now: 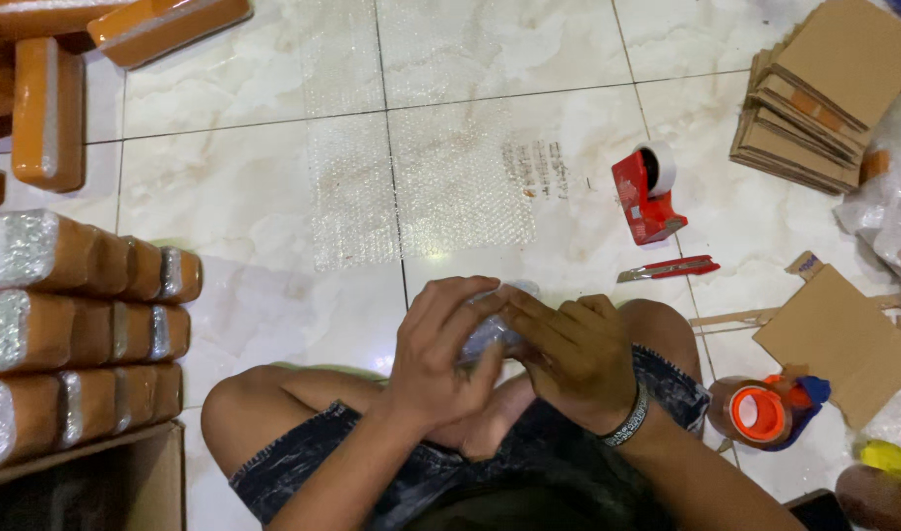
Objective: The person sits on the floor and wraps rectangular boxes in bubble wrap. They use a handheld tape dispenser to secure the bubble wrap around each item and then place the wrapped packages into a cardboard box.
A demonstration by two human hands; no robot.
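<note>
Hands over lap, above tiled floor (234, 187) | left hand (440, 354) and right hand (573, 359) both closed round small bubble-wrapped item (490, 332), pinched between them, equally near | long axis hidden | bubble-wrap sheet (421, 177) just ahead | red tape dispenser (647, 195) ahead-right.

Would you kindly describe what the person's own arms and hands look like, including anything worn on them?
Both forearms are bare, with no sleeves and no gloves. The left hand wears nothing: no ring, watch or band shows. The right hand has a dark wristband with pale markings around the wrist.
</note>
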